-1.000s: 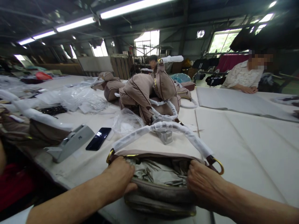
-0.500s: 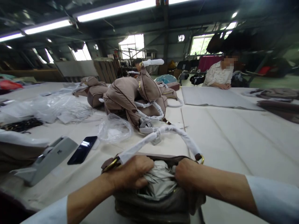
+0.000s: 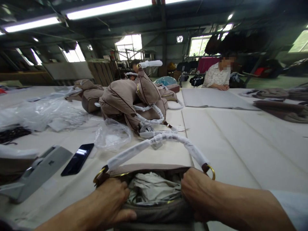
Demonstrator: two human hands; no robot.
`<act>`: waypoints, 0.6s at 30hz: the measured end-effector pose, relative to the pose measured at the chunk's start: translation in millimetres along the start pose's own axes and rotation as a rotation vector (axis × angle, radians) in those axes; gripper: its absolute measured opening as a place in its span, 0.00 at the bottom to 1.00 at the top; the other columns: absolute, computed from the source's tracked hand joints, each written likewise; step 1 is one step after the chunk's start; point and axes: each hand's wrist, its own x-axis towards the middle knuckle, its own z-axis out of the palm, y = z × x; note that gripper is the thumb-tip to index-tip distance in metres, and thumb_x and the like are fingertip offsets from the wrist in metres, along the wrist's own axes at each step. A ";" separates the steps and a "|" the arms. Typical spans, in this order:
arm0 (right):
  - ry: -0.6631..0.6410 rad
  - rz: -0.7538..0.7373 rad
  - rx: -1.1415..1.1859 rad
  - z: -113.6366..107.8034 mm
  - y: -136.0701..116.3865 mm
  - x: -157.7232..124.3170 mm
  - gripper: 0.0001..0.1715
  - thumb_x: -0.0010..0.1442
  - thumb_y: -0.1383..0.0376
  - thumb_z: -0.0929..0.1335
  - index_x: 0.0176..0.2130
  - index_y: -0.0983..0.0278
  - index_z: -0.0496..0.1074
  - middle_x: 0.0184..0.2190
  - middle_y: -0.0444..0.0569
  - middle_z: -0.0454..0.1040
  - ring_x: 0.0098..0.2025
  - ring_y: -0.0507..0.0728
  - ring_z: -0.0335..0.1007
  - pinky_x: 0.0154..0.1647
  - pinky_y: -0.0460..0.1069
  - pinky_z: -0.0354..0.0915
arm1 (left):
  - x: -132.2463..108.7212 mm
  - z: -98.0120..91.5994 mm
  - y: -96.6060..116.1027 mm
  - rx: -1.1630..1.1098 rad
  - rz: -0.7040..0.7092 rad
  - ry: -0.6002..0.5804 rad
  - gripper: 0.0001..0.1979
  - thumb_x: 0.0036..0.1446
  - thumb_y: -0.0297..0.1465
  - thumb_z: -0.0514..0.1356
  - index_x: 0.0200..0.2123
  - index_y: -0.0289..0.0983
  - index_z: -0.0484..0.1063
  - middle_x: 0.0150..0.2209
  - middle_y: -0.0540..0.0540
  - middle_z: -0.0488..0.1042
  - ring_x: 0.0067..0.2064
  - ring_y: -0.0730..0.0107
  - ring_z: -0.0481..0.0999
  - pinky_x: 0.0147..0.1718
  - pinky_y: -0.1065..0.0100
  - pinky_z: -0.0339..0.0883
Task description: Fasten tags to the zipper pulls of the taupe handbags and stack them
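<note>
1. Now, the left hand [image 3: 110,200] sits at 7 o'clock and the right hand [image 3: 202,194] at 5 o'clock, each closed firmly on one side of the open zip of a taupe handbag [image 3: 154,213], curling over its rim.
2. The handbag lies at 6 o'clock, at the near edge of the cream cloth-covered table [image 3: 228,144]. The two-sided grip appears to hold its mouth wide, leaving the inside exposed.
3. Crumpled white paper [image 3: 154,187] fills the opening, probably to keep the bag's shape.
4. Its handle [image 3: 154,141], wrapped in white film likely for protection, arches up toward 12 o'clock.
5. Toward 10 o'clock lie a black smartphone [image 3: 77,159], a grey angular stand [image 3: 38,173] and a crumpled clear plastic bag [image 3: 112,134].
6. Farther off at 12 o'clock, more taupe handbags [image 3: 127,102] are heaped together. At 1 o'clock, a co-worker [image 3: 216,75] rests both hands [image 3: 220,87] on a grey sheet [image 3: 207,98].
</note>
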 end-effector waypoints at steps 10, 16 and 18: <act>0.406 -0.147 -0.008 19.3 -0.9 -22.0 0.10 0.46 0.71 0.71 0.32 0.65 0.70 0.21 0.47 0.72 0.20 0.57 0.67 0.23 0.52 0.57 | 0.1 22.8 -7.8 0.194 0.121 0.150 0.07 0.52 0.34 0.62 0.32 0.36 0.74 0.33 0.41 0.76 0.34 0.57 0.74 0.38 0.58 0.65; 0.281 -0.037 -0.101 14.7 7.9 -7.4 0.09 0.45 0.74 0.70 0.20 0.65 0.67 0.15 0.47 0.68 0.18 0.56 0.64 0.23 0.52 0.57 | 16.3 24.0 2.4 0.246 -0.198 -0.028 0.09 0.53 0.29 0.60 0.29 0.30 0.78 0.27 0.31 0.78 0.31 0.43 0.77 0.33 0.49 0.66; 0.384 -0.059 -0.086 17.7 14.1 -9.8 0.03 0.49 0.72 0.69 0.27 0.66 0.69 0.21 0.48 0.71 0.24 0.56 0.67 0.33 0.54 0.62 | 13.5 23.2 3.4 0.245 -0.246 -0.032 0.09 0.53 0.27 0.59 0.30 0.29 0.78 0.27 0.30 0.78 0.31 0.41 0.77 0.30 0.49 0.66</act>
